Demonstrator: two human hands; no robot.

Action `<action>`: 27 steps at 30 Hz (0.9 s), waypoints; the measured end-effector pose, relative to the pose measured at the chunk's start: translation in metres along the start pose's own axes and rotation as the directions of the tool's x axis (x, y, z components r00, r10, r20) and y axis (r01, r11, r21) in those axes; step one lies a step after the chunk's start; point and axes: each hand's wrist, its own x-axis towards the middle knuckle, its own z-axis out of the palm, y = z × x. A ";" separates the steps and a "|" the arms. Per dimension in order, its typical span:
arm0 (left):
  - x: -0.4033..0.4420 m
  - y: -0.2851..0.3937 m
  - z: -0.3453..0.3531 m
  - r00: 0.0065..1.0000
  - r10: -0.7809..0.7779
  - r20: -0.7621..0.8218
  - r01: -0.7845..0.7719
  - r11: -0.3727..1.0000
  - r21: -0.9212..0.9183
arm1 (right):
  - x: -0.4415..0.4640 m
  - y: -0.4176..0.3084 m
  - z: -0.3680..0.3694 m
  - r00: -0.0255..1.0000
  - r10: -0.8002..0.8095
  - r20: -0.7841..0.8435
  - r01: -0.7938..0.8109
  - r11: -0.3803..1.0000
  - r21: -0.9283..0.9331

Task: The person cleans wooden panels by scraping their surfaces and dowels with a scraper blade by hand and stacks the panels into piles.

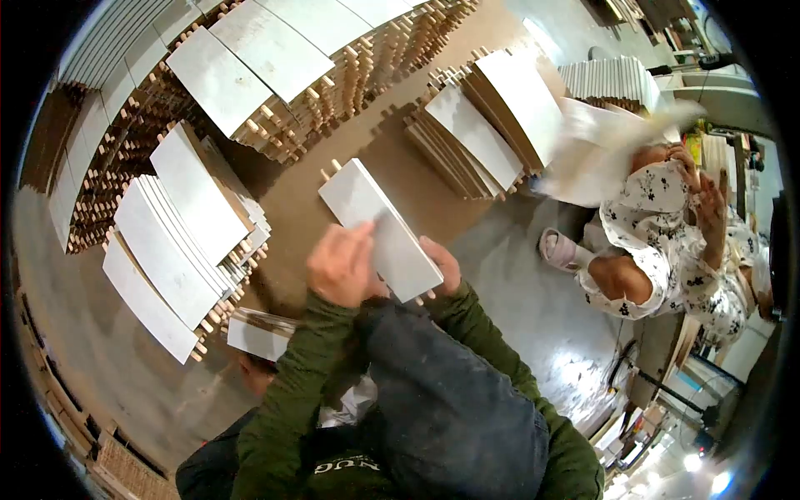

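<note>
A white rectangular board [379,229] with short wooden pegs sticking out at its ends is tilted above my lap. My right hand [443,265] grips its right edge near the lower end, with part of the fingers hidden behind it. Over the board's left side is my left hand [340,262], its fingers bent and smeared by motion. Whether that hand holds anything small is hidden.
Stacks of similar pegged boards stand at the left [171,250], top [271,58] and upper right [475,133]. A smaller board [258,333] lies by my left forearm. At the right sits another person [658,225] in patterned clothes, handling a blurred white panel [596,150].
</note>
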 end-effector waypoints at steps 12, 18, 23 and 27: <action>-0.013 0.007 -0.005 0.992 -0.115 0.053 0.121 0.984 -0.128 | 0.014 0.003 0.027 0.999 -0.029 -0.044 0.030 0.999 0.015; -0.022 0.025 -0.009 0.988 -0.018 0.154 0.050 0.978 -0.202 | 0.028 0.000 0.038 0.995 -0.043 -0.085 0.049 0.996 0.068; -0.018 0.019 -0.026 0.970 -0.239 0.046 0.243 0.934 -0.262 | 0.029 0.001 0.031 1.000 -0.025 0.009 0.025 0.998 0.065; -0.010 0.008 -0.033 0.961 -0.275 0.040 0.277 0.935 -0.221 | 0.033 0.008 0.030 0.998 -0.011 0.068 0.012 1.000 -0.015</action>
